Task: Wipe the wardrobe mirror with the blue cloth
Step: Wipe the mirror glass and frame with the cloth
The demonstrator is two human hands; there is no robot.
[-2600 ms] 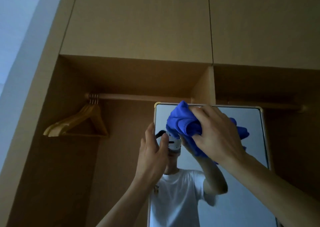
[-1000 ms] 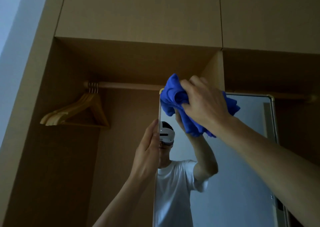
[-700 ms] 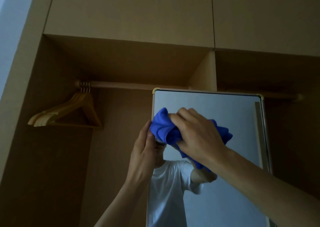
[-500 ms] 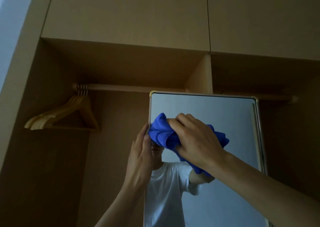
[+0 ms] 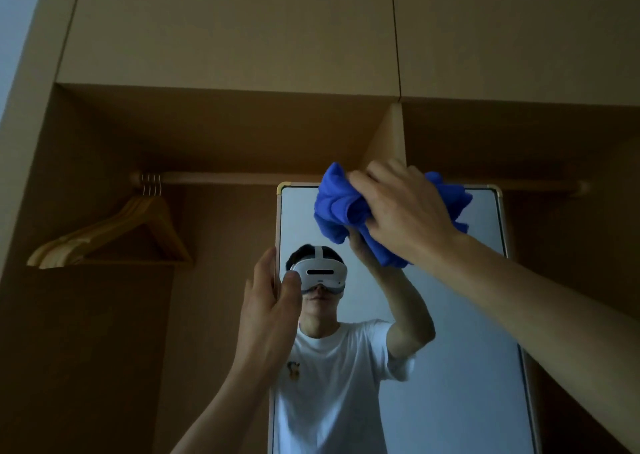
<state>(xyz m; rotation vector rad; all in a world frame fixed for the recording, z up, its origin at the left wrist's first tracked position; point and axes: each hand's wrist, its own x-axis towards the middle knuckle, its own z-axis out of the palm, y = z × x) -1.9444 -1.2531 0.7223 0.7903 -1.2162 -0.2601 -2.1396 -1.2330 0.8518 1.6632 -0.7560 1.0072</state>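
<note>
The tall wardrobe mirror (image 5: 460,332) with a thin gold frame stands in the open wardrobe, right of centre. My right hand (image 5: 405,214) grips a bunched blue cloth (image 5: 341,209) and presses it against the glass at the mirror's top edge, near the middle. My left hand (image 5: 270,308) holds the mirror's left edge, thumb on the glass and fingers behind the frame. The glass reflects a person in a white T-shirt wearing a white headset.
A wooden clothes rail (image 5: 221,177) runs behind the mirror's top. Several wooden hangers (image 5: 114,235) hang at the rail's left end. A vertical divider panel (image 5: 389,142) rises behind the mirror. Closed upper cabinet doors (image 5: 242,28) are above.
My right hand has carried the blue cloth up and to the right, from the mirror's upper left area to its top edge. My left hand stays on the left edge.
</note>
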